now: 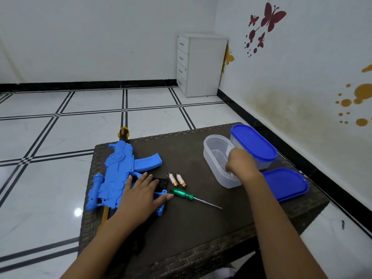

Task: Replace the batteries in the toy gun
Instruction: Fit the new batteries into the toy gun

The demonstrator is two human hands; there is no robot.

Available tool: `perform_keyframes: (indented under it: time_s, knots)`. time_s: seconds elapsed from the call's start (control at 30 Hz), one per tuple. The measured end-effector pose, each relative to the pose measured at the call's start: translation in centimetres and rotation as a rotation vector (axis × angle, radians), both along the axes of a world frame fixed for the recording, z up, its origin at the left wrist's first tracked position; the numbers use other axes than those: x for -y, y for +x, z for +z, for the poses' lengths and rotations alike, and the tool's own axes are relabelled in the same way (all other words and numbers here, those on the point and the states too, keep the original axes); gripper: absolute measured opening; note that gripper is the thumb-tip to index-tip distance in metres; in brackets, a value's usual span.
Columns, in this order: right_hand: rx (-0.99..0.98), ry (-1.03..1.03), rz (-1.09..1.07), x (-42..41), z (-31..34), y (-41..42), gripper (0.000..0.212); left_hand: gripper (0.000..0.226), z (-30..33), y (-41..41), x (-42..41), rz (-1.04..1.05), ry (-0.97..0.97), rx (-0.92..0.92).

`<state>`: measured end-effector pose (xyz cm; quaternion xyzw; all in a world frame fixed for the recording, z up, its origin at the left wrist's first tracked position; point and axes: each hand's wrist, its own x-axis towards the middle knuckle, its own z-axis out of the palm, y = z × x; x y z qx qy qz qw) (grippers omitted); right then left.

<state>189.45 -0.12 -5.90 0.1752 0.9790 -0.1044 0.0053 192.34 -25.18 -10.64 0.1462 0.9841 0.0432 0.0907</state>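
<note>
A blue toy gun [116, 174] with a yellow and black muzzle lies on its side on the left of the dark table [201, 228]. My left hand [143, 193] rests flat on its grip, fingers spread, next to a black battery cover [163, 183]. Two batteries [177, 179] lie side by side just right of the gun. A green-handled screwdriver [187, 195] lies in front of them. My right hand [240, 163] reaches into an open clear container [213, 156], fingers curled downward; what it holds is hidden.
A second clear container with a blue lid [253, 144] stands behind my right hand. A loose blue lid [285, 184] lies near the table's right edge. A white drawer cabinet [201, 65] stands in the far corner on the tiled floor.
</note>
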Motion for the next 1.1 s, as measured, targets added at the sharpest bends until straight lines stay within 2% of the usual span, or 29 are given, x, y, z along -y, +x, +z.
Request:
perform_keyframes:
  time_s: [0.13,0.23,0.27,0.37,0.4,0.43,0.5,0.53,0.6,0.67,0.9,1.03,1.1]
  knots:
    - [0.094,0.026,-0.003,0.2,-0.8,-0.5,0.021,0.072,-0.2,0.0,0.1,0.003,-0.007,-0.007]
    - [0.092,0.050,-0.003,0.3,-1.5,-0.9,0.020,0.075,-0.3,0.0,0.1,0.000,0.001,-0.012]
    - [0.063,0.049,-0.011,0.2,-1.5,-1.0,0.019,0.083,-0.2,0.0,0.0,-0.002,0.005,-0.015]
    - [-0.192,0.001,0.030,0.6,-0.2,-1.1,0.024,0.140,-0.3,-0.1,0.1,-0.010,0.018,-0.017]
    - [-0.282,-0.042,0.067,1.1,0.3,-1.0,0.027,0.145,-0.3,-0.2,0.2,0.000,0.016,-0.022]
    - [-0.334,-0.103,0.109,2.0,0.6,-1.0,0.029,0.140,-0.5,-0.3,0.3,0.006,0.018,-0.029]
    - [-0.320,-0.253,0.196,4.2,0.6,-0.8,0.034,0.114,-0.5,-0.3,0.3,-0.003,0.028,-0.035]
    - [-0.265,-0.291,0.232,5.3,0.1,-0.7,0.038,0.113,-0.4,-0.3,0.3,-0.007,0.030,-0.034]
    - [-0.143,-0.268,0.296,6.9,-1.4,-0.8,0.044,0.139,-0.4,-0.4,0.2,-0.018,0.017,-0.027]
    - [-0.094,-0.223,0.326,7.7,-2.5,-1.2,0.045,0.150,-0.5,-0.5,0.3,-0.011,0.022,-0.026]
    - [-0.073,-0.221,0.336,7.9,-3.2,-1.9,0.043,0.149,-0.6,-0.6,0.4,-0.004,0.034,-0.028]
    - [-0.175,-0.297,0.297,6.7,-2.2,-1.8,0.034,0.147,-0.6,-0.8,0.2,-0.007,0.022,-0.048]
    - [-0.251,-0.337,0.277,5.7,-1.5,-1.4,0.027,0.136,-0.3,-0.6,0.0,-0.013,0.023,-0.049]
